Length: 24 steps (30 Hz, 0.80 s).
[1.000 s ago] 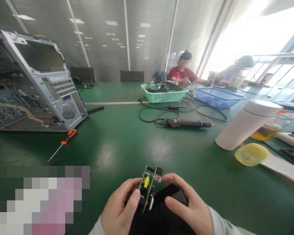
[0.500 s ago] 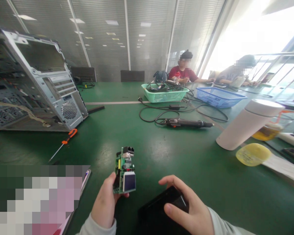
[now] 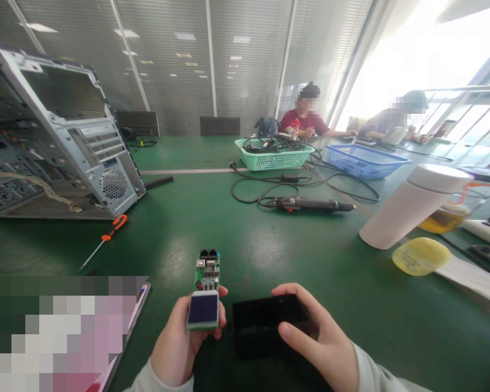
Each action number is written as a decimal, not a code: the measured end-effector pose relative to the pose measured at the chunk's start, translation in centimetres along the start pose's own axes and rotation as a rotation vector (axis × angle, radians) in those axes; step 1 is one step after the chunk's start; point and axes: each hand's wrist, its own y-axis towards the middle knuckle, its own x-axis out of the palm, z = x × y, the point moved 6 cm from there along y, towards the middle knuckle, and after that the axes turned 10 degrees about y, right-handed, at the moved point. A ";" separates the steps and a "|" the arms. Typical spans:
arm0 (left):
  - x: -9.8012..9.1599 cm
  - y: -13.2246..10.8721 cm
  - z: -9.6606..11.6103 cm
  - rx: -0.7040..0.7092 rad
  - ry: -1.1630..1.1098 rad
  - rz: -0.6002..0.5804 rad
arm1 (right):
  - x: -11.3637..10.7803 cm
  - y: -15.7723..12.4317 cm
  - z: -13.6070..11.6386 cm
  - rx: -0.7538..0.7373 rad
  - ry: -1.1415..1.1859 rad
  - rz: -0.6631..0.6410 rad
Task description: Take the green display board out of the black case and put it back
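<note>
My left hand [image 3: 175, 343] holds a small green circuit board [image 3: 204, 288] with a dark square screen at its near end and black connectors at the far end, raised flat over the green table [image 3: 212, 228]. My right hand [image 3: 316, 340] grips a black box-shaped housing [image 3: 265, 325] by its right side, thumb on top and fingers curled over the far edge. Board and housing sit side by side, a small gap between them.
An open computer case [image 3: 61, 136] stands at the left, an orange-handled screwdriver [image 3: 106, 239] lying in front of it. Mid-table are an electric screwdriver [image 3: 310, 205] with cable, a green basket [image 3: 271, 155] and a blue basket [image 3: 361, 161]. A white tumbler [image 3: 412, 207] and yellow lid [image 3: 420, 256] lie right. Two people sit far off.
My left hand lifted the circuit board out of the black housing, moved it left and turned it screen-up. My right hand kept hold of the housing and levelled it.
</note>
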 end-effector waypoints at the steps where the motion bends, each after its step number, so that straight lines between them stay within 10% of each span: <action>1: 0.0 0.0 0.0 -0.001 0.001 -0.001 | 0.0 -0.1 0.0 -0.007 0.023 0.001; 24: -0.1 -0.4 0.3 -0.025 0.038 0.084 | 1.1 -0.8 -1.0 -0.331 -0.309 -0.161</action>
